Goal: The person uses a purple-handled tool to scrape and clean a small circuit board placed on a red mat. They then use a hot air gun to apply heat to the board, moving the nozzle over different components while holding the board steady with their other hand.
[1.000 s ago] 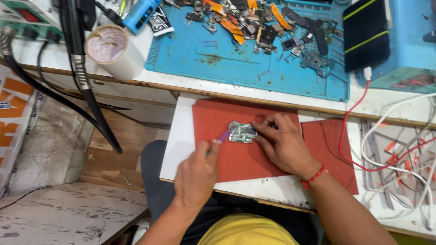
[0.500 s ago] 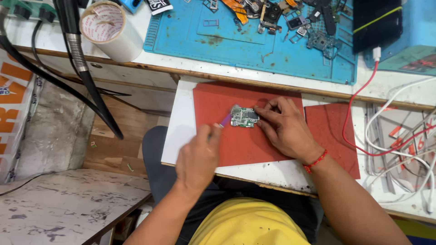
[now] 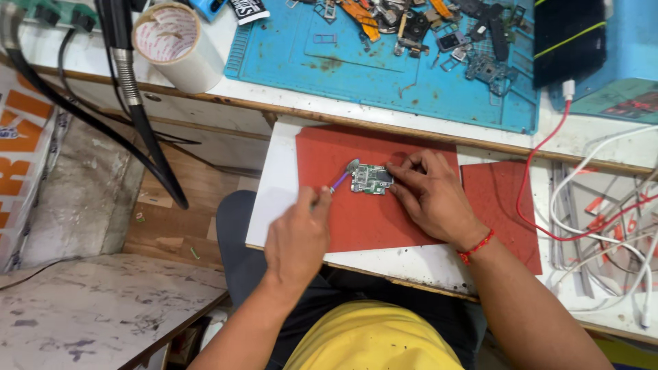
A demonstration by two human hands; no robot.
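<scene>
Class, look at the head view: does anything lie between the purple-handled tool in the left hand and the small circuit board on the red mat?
Nothing visible does. The left hand holds the purple-handled tool, whose tip already meets the circuit board, which the right hand steadies on the red mat.

Far centre-left: small black label (image 3: 247,9) with white print, lying at the blue mat's far-left corner. Far right: dark screen (image 3: 567,38), rectangular, crossed by a yellow-green line. Far-left edge: orange-and-white sign (image 3: 20,130), hanging below the bench, partly cut off.
</scene>
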